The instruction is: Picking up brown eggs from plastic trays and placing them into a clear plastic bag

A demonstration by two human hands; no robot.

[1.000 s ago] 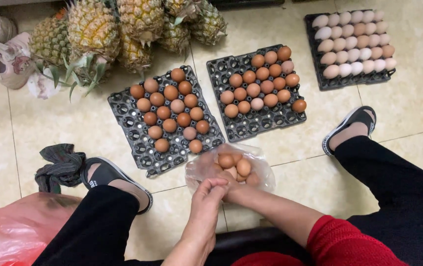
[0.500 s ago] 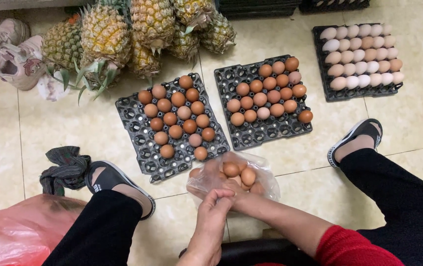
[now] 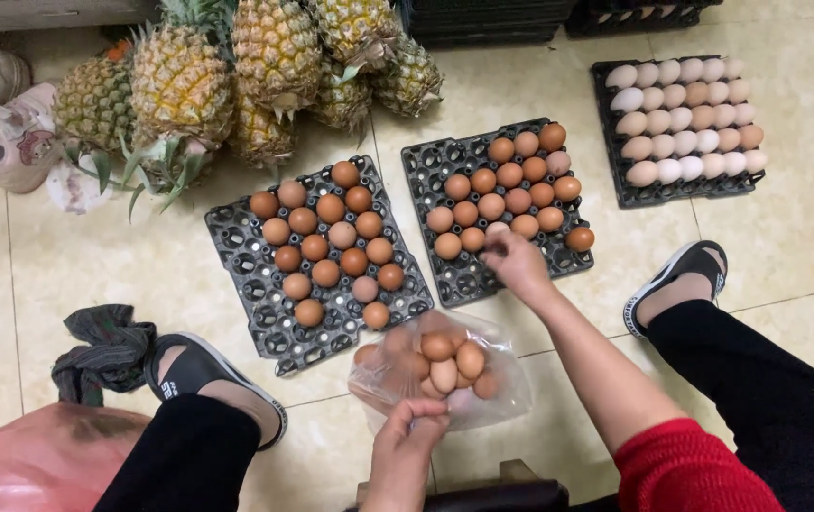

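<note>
While the right hand reaches forward over the middle egg tray, its fingers close on a pale egg at a near-edge cup, apparently to seat it. Behind it, the left hand pinches the mouth of the clear plastic bag, keeping the brown eggs inside exposed. Left of the reaching hand lies a second, part-filled tray.

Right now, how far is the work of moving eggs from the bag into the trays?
Done: the far right tray looks full of pale eggs, and the left tray and middle tray are partly filled with brown ones. In hand: the right hand sets an egg in the middle tray; the left hand is at the plastic bag. Left: the bag's eggs, with empty cups in both trays.
</note>
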